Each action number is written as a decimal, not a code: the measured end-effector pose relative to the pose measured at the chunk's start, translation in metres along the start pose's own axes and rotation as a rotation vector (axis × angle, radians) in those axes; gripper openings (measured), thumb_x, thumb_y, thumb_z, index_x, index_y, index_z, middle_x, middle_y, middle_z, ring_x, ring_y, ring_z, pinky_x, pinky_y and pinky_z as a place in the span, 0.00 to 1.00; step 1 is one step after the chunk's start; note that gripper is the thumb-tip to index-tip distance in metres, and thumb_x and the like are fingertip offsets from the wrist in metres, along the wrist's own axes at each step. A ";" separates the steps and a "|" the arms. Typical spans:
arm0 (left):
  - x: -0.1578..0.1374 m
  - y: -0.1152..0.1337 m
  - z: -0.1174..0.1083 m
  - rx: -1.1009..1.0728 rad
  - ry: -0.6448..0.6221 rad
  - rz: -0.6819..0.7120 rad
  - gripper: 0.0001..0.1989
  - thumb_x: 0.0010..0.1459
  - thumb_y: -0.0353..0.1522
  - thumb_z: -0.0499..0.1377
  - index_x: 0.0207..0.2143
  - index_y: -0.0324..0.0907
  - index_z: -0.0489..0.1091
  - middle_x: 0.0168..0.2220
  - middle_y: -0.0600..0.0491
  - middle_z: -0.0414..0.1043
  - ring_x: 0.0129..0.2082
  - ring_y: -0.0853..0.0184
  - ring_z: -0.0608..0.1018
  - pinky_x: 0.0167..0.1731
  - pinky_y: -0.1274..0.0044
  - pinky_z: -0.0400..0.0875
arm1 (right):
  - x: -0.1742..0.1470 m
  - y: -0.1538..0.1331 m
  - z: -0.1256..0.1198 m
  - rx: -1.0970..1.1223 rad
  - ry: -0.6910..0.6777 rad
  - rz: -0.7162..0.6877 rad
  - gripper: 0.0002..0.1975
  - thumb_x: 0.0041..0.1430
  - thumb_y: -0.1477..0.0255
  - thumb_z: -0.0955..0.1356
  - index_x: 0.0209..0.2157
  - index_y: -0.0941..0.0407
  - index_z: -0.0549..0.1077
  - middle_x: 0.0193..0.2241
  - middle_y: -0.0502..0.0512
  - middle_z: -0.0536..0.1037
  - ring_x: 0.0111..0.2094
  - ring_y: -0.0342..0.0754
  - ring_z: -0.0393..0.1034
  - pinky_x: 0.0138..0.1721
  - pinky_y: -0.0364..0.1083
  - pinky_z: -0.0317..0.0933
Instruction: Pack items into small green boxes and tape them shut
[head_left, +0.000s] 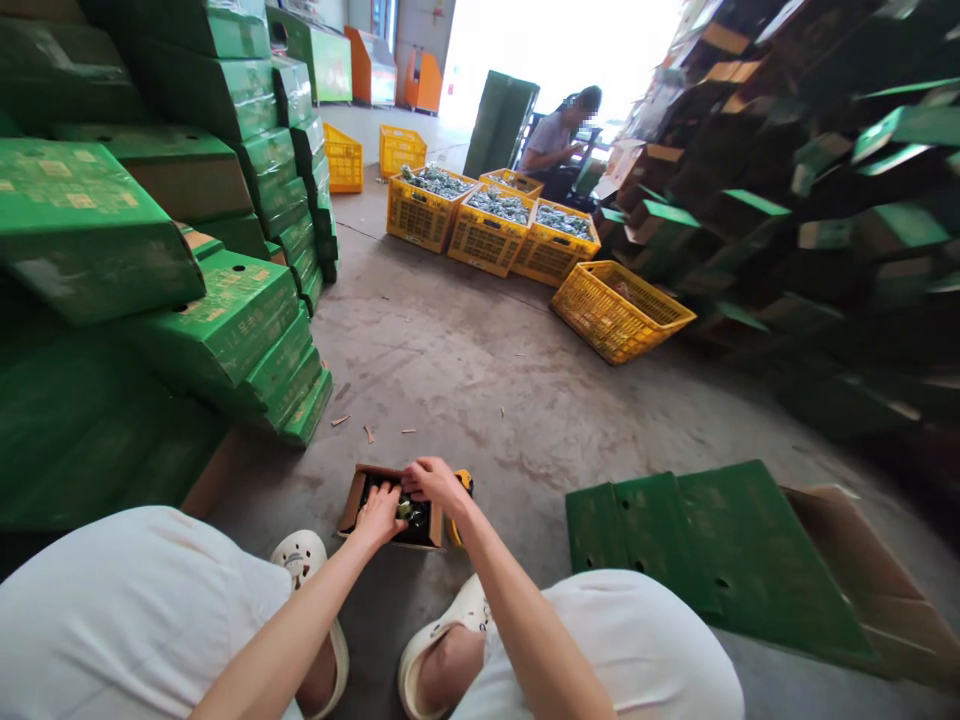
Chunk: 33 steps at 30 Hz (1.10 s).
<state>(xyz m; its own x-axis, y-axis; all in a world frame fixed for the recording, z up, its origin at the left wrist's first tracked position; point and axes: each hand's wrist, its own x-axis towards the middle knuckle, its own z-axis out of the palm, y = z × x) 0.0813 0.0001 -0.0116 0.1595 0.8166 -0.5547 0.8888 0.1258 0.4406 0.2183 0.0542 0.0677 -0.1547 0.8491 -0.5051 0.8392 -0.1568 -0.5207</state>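
Between my feet on the concrete floor sits a small open cardboard box [437, 527], holding dark, shiny plastic-wrapped contents with a greenish item among them. My left hand [380, 514] reaches into it, fingers spread and resting on the contents. Over the far right part of the box is my right hand [433, 481], its fingers bent down and drawn together; what they grip, if anything, is too small to make out. A yellow and black object [465, 482] stands against the box's right side, partly hidden by my right forearm.
Green cartons [247, 310] are stacked high at left. Flat green cardboard [675, 540] lies at right. Yellow crates [487, 235] filled with small shiny packets stand ahead, near a tilted yellow crate [622, 310]. A seated person [551, 145] works behind them; boxes pile up far right.
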 end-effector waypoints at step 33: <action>-0.011 0.008 -0.002 0.063 0.060 0.038 0.28 0.64 0.40 0.55 0.65 0.44 0.65 0.66 0.43 0.67 0.71 0.47 0.57 0.64 0.56 0.61 | -0.071 0.038 0.030 0.117 0.599 0.095 0.25 0.59 0.73 0.61 0.53 0.55 0.80 0.41 0.57 0.80 0.43 0.51 0.76 0.49 0.44 0.64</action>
<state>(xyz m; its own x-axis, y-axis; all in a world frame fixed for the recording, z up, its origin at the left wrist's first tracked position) 0.0855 -0.0069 -0.0009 0.1690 0.8526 -0.4945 0.9081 0.0603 0.4144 0.2459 -0.0273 0.0634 0.2666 0.9590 -0.0963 0.7668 -0.2716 -0.5816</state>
